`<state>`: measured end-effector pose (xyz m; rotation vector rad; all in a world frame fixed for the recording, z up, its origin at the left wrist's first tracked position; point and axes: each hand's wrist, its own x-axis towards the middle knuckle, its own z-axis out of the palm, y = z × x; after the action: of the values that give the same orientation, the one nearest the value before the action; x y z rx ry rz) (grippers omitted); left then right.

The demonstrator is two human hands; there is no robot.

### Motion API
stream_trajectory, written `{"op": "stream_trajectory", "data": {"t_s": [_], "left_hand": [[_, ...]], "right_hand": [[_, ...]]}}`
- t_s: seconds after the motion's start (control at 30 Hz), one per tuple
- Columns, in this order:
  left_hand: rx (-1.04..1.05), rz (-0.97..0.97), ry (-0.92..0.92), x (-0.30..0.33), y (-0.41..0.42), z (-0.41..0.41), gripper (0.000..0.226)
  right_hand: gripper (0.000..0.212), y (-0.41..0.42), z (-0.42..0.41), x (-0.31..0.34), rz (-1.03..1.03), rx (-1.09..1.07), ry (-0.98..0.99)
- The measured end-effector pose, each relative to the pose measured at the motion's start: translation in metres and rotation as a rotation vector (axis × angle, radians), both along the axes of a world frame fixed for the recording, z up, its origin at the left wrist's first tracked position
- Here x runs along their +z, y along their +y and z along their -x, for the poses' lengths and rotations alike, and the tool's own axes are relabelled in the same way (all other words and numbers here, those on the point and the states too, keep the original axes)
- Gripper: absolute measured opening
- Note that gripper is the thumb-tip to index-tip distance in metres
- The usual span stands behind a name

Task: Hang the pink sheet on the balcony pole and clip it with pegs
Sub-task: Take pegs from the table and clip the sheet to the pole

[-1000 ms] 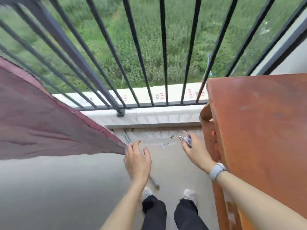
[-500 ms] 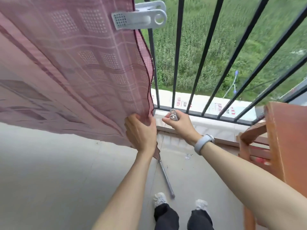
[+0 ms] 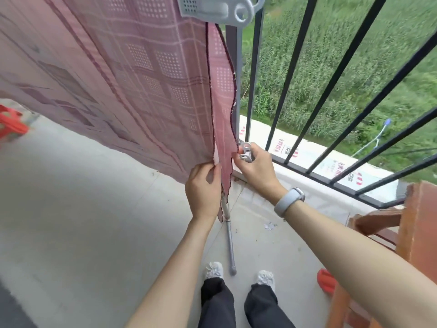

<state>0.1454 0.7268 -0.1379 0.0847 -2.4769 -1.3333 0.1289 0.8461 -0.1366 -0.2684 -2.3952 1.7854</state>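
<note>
— Where's the pink sheet [image 3: 142,86]?
— Hanging left, its side edge running vertically. The left hand [image 3: 203,188] pinches the inner layer.
— And the peg [image 3: 246,151]?
— Clenched in the right hand [image 3: 256,166], touching the outer hem; that hand's nearer.

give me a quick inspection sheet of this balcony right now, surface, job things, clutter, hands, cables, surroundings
surface: grey concrete floor, bare where visible
job's things: pink sheet hanging; large grey peg clipped at its top edge; small metal peg beside its side hem
clutter: metal rod on floor; red slipper; red stool
grippers: left hand pinches sheet's lower edge; right hand holds small metal peg
cables: nothing seen
surroundings: black railing, green field beyond; wooden furniture at right
</note>
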Motion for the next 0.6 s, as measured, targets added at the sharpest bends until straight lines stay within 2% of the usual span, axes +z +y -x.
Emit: {"op": "stream_trajectory", "data": {"t_s": [0.07, 0.23, 0.37, 0.47, 0.53, 0.6], "left_hand": [[0.009, -0.021, -0.011, 0.002, 0.007, -0.001, 0.003], [-0.006, -0.097, -0.089, 0.009, 0.012, 0.004, 0.007], [-0.061, -0.184, -0.133, 0.020, 0.007, 0.005, 0.025], [-0.142, -0.232, -0.142, 0.029, 0.003, 0.006, 0.019], [-0.177, -0.135, -0.130, 0.034, 0.002, 0.008, 0.007], [-0.130, 0.085, -0.134, 0.035, 0.001, 0.015, 0.015]], "right_hand": [[0.011, 0.008, -0.010, 0.000, -0.028, 0.095, 0.016], [0.006, 0.019, -0.006, 0.007, 0.046, 0.244, -0.006], [0.023, 0.015, -0.003, 0.006, 0.113, 0.336, -0.011], [0.030, 0.011, -0.005, 0.002, 0.202, 0.326, -0.030], [0.030, 0.008, -0.007, 0.002, 0.229, 0.321, -0.047], [0.028, 0.006, -0.007, 0.001, 0.224, 0.328, -0.057]]}}
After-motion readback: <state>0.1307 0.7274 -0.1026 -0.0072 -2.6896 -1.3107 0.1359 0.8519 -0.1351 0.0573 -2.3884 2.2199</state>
